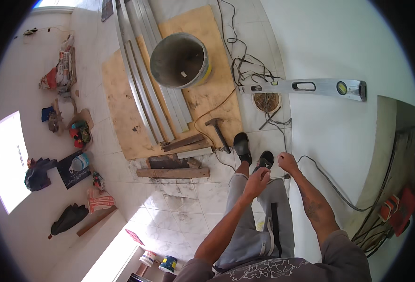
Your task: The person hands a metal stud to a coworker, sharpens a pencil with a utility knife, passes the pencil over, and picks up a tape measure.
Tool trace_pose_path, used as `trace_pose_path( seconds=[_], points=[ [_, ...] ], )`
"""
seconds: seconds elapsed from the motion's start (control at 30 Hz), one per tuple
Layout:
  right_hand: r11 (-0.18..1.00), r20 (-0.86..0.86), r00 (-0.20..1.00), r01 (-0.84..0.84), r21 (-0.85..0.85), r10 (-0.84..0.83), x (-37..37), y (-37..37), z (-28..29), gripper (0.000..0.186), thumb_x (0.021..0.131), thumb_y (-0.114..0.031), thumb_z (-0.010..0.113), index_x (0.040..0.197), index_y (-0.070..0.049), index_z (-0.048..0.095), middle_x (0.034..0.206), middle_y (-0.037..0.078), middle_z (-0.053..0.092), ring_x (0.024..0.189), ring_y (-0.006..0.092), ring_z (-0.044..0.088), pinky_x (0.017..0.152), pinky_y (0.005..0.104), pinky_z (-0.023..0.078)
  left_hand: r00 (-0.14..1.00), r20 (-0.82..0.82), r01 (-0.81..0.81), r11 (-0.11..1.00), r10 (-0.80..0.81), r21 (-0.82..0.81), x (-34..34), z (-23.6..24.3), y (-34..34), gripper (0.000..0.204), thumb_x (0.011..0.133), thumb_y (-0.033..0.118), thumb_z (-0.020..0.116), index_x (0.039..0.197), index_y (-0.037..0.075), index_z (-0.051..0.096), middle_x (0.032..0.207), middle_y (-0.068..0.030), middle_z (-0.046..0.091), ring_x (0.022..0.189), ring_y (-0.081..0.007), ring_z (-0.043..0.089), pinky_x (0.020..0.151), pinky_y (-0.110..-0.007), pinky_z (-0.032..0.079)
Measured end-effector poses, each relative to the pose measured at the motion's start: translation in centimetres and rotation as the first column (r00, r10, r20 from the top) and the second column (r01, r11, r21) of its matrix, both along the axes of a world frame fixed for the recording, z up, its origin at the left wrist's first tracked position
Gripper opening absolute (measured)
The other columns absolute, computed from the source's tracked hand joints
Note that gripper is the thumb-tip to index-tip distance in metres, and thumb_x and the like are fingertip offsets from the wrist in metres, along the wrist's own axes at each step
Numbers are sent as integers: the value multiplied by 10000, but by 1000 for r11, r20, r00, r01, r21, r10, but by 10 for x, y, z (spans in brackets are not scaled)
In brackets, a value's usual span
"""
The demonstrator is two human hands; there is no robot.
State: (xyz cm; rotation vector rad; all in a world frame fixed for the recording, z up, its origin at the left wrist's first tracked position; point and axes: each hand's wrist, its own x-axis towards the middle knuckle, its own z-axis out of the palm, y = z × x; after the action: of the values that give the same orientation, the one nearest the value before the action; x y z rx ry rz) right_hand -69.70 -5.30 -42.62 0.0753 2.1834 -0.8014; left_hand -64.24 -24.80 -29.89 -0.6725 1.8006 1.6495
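My left hand (256, 183) is in front of my thighs with its fingers curled and drawn together. My right hand (288, 162) is a little farther forward and to the right, closed like a loose fist. Whatever either one pinches is too small or hidden to make out. A dark cord (285, 136) runs down to beside my right hand. Ahead, a silver spirit level (327, 86) with a yellow-green vial leans at the white wall. A hammer (219, 134) lies on the floor board, just beyond my dark shoe (242, 146).
A large grey bucket (156, 63) stands on a stained wooden board (207, 28) beside long metal profiles (139, 94). Tangled black cable (249, 66) lies by the wall. Wood strips (172, 173) lie near a floor gap. Bags (68, 220) and small tubs (168, 263) are at left.
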Motion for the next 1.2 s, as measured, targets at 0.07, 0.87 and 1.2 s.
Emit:
trace_pose_path(
  seconds=[0.07, 0.87, 1.2],
  points=[
    [999, -73, 996, -47, 10, 47, -17, 4, -40, 217, 827, -183, 521, 841, -23, 666, 834, 235, 649, 822, 407, 633, 763, 471, 501, 998, -56, -19, 1000, 18, -21, -22, -29, -2, 233, 911, 207, 579, 1034, 11, 613, 825, -108, 677, 761, -180, 666, 698, -306, 507],
    [874, -454, 840, -46, 484, 296, -185, -72, -336, 334, 839, -168, 563, 1171, -128, 563, 1089, 207, 562, 984, 390, 599, 728, 497, 545, 924, -248, 229, 939, -292, -256, -119, -104, -38, 245, 880, 170, 604, 1087, 56, 541, 975, -119, 601, 900, -322, 607, 766, -415, 480],
    [801, -275, 859, -225, 555, 431, -201, -68, -320, 237, 806, -181, 568, 1016, -72, 567, 986, 211, 600, 878, 387, 637, 720, 512, 528, 938, -233, 196, 949, -255, -249, -120, -109, -33, 247, 882, 184, 596, 1090, 60, 549, 970, -124, 604, 933, -316, 599, 789, -444, 470]
  ],
)
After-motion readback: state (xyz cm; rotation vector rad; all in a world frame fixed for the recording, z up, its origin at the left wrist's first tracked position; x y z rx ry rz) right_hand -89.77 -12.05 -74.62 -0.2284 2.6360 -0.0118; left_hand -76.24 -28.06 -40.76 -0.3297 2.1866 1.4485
